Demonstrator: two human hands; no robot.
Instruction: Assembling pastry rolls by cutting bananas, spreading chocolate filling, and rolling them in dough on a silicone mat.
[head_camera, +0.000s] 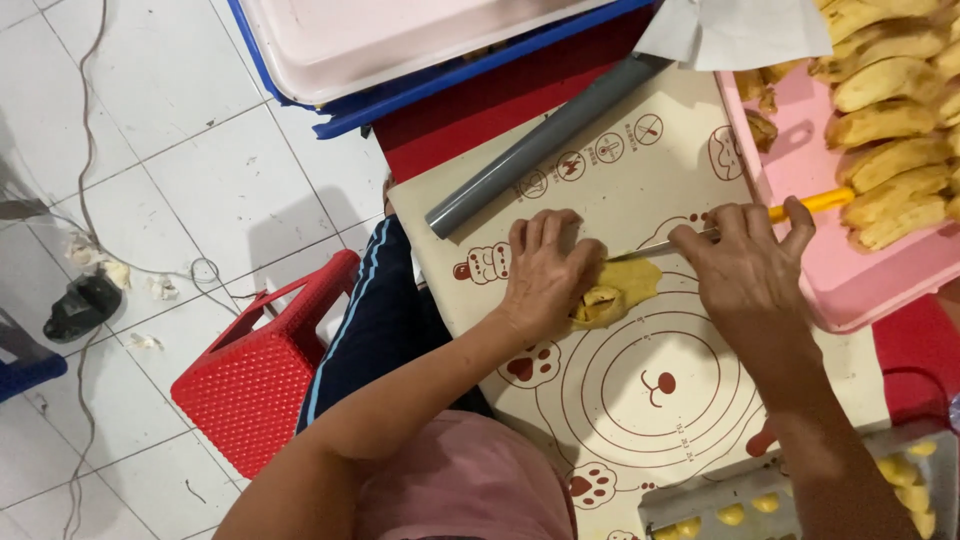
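We wrap banana in dough on the mat; many pieces wait.

Our left hand (545, 270) lies with loose fingers on the yellow dough (620, 290), folded round a banana piece in the middle of the baking mat (640, 400). Our right hand (745, 270) grasps the knife (810, 204); its blade is mostly hidden. Far right, bananas (890, 120) fill the pink tray (800, 160), cut off.
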